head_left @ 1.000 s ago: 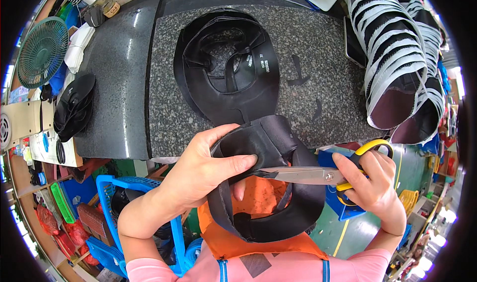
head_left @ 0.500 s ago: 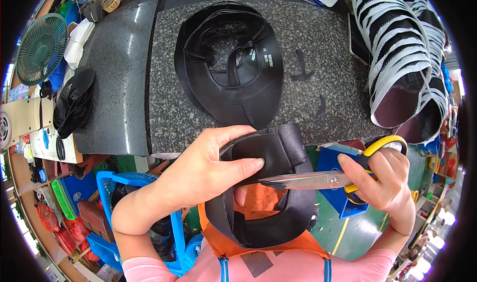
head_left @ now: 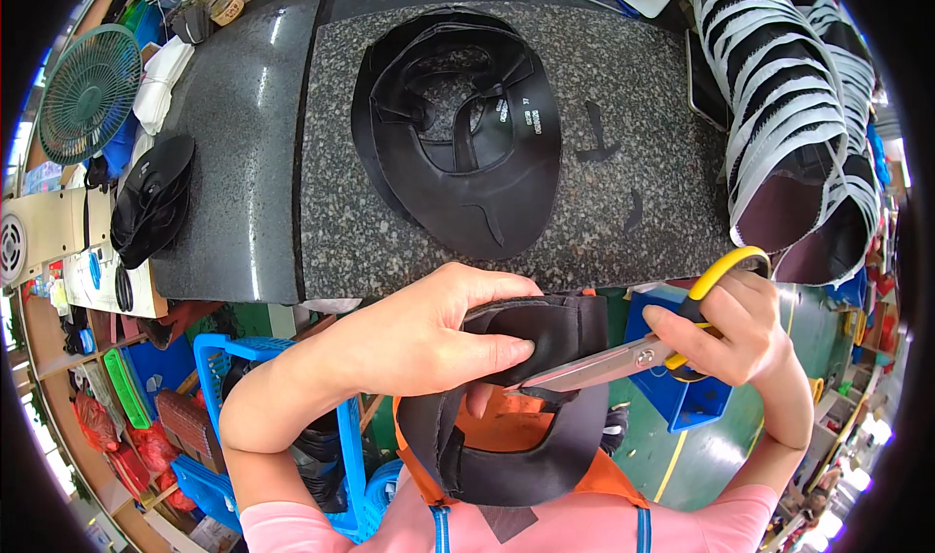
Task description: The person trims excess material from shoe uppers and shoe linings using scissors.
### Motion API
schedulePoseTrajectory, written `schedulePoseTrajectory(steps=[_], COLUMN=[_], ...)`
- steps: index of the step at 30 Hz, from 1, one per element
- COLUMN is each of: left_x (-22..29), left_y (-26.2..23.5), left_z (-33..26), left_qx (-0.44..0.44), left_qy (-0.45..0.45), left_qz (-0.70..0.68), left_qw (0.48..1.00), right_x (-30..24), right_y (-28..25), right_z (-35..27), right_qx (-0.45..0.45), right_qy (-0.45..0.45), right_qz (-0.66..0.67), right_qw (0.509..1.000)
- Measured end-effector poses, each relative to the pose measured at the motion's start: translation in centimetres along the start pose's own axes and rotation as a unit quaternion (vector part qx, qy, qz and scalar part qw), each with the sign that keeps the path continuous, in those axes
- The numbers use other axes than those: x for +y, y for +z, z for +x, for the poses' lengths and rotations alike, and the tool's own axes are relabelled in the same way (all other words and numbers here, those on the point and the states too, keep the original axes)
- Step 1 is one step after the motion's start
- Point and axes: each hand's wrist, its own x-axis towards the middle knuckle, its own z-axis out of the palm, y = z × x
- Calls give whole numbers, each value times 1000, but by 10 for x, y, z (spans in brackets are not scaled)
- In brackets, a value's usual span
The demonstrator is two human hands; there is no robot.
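My left hand (head_left: 419, 343) grips a black leather shoe upper (head_left: 531, 470) by its edge, thumb on top and fingers underneath. The upper forms an open loop in front of my orange apron (head_left: 599, 480). My right hand (head_left: 735, 329) is closed round the yellow-and-black handles of a pair of scissors (head_left: 609, 363). Their blades point left and slightly down, with the tips at the upper's inner edge by my left thumb; whether they are cutting I cannot tell. Beyond my hands, a stack of black leather uppers (head_left: 487, 217) lies on the speckled stone worktop (head_left: 351, 231).
Black offcuts (head_left: 597, 134) lie right of the stack. Rows of black pieces with white edging (head_left: 779, 95) stand at the far right. A blue basket (head_left: 209, 358) is at lower left, a blue bin (head_left: 696, 417) below the worktop. A green fan (head_left: 91, 95) stands far left.
The upper has dropped slightly and turned in my left hand. The scissors have tilted, their tips now lower than the handles, and my right hand has shifted a little left.
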Motion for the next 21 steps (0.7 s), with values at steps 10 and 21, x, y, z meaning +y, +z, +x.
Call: schedulePoseTrajectory(steps=[10, 21], left_x=[5, 55], left_y=[-17, -80], left_z=[3, -101], left_qx=[31, 320], left_qy=[15, 346], left_qz=[-45, 275], left_qw=[998, 838], right_x=[14, 1], right_y=[20, 42], right_z=[-10, -30], right_qx=[49, 49], right_qy=[206, 472], right_qz=[216, 418], right_qw=[953, 775])
